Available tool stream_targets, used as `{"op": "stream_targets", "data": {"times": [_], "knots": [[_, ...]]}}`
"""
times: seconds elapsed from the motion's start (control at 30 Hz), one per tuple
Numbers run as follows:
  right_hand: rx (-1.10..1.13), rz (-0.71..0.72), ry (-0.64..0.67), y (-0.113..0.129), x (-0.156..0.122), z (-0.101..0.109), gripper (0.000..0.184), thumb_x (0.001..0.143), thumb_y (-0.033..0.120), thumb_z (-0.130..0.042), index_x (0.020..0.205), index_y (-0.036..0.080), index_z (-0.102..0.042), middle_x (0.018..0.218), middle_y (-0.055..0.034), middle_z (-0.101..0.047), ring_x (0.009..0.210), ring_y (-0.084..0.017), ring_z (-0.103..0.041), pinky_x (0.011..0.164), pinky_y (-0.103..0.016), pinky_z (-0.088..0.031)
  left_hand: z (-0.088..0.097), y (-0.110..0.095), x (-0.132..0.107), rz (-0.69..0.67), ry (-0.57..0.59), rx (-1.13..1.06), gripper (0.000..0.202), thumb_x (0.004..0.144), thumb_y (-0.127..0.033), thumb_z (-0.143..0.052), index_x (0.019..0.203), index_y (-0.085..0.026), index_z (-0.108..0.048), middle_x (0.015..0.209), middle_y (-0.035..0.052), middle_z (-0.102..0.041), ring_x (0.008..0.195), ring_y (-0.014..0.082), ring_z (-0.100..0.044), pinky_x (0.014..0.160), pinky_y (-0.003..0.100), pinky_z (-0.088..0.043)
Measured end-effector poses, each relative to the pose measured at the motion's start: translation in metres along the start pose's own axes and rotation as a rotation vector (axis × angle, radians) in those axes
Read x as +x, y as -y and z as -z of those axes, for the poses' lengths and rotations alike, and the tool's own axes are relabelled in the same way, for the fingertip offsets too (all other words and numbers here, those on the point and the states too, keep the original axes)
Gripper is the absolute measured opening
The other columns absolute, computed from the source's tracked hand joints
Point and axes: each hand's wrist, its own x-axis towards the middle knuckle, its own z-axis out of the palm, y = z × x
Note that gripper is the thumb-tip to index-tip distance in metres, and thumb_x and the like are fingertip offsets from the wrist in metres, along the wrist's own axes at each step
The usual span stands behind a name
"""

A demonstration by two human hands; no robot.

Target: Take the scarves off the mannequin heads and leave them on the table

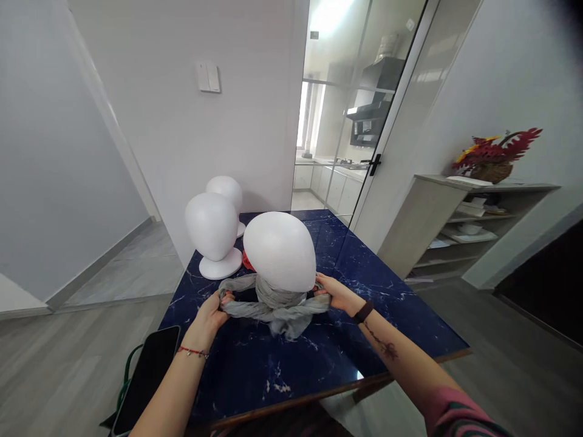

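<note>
A white mannequin head (281, 249) stands tilted on the dark blue marbled table (277, 376). Wrapped around its neck is a sheer grey scarf (291, 318), with a loop standing out on each side and a bunched part hanging at the front. My left hand (214, 312) is closed on the loop to the left of the neck. On the right, close under the head, my right hand (331, 291) grips the other loop. The head hides part of the scarf behind the neck.
Two more white mannequin heads, a nearer one (212, 227) and a farther one (226, 191), stand at the back left. Something red (247, 261) shows behind the middle head. A phone (150, 376) is at the table's left edge. Shelves (473, 212) stand beyond at right.
</note>
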Motion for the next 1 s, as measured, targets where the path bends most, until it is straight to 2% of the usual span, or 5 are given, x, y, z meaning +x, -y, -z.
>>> {"op": "stream_targets", "data": {"times": [0.13,0.27,0.47,0.77,1.0], "knots": [[-0.371,-0.007,0.158,0.018,-0.014,0.012,0.026,0.066,0.02,-0.071,0.09,0.015,-0.062,0.068,0.0015,-0.061,0.047,-0.005,-0.042,0.04,-0.016,-0.028,-0.004,-0.014,-0.008,0.011,0.024,-0.015,0.016,0.084,-0.008,-0.043,0.094,-0.018,-0.051,0.06,-0.0021,-0.051,0.045,0.0093,-0.049,0.048,0.023,-0.047],[-0.591,0.198,0.072,0.037,-0.014,0.028,0.052,0.051,0.006,-0.075,0.102,0.014,-0.063,0.085,-0.0027,-0.068,0.071,-0.014,-0.058,0.06,-0.022,-0.044,-0.011,0.002,-0.016,-0.111,0.091,0.118,0.037,0.074,-0.009,-0.058,0.109,-0.019,-0.051,0.087,0.0032,-0.065,0.073,0.0147,-0.064,0.065,0.026,-0.052],[-0.72,0.611,-0.134,0.091,0.027,0.014,0.015,0.066,0.011,-0.062,0.079,0.013,-0.068,0.067,-0.0006,-0.066,0.059,-0.011,-0.055,0.059,-0.021,-0.041,-0.005,0.047,0.0,-0.4,0.193,0.769,0.054,0.056,-0.012,-0.069,0.109,-0.017,-0.058,0.112,0.0092,-0.061,0.107,0.0237,-0.057,0.097,0.037,-0.04],[-0.941,0.618,0.232,0.212,0.087,-0.11,0.016,0.068,0.014,-0.06,0.081,0.009,-0.069,0.063,0.0022,-0.064,0.056,-0.006,-0.05,0.059,-0.02,-0.039,0.001,0.068,0.021,-0.694,0.203,1.115,0.072,0.051,-0.007,-0.057,0.122,-0.013,-0.048,0.127,0.0143,-0.049,0.126,0.0311,-0.041,0.11,0.044,-0.025],[-1.287,0.911,0.608,0.22,0.041,-0.22,0.022,0.073,0.014,-0.057,0.091,0.008,-0.067,0.083,-0.0014,-0.064,0.078,-0.01,-0.053,0.08,-0.026,-0.041,0.009,0.073,0.024,-0.68,0.176,1.059,0.068,0.057,-0.005,-0.054,0.124,-0.013,-0.047,0.13,0.0135,-0.051,0.126,0.026,-0.043,0.109,0.039,-0.026]]}}
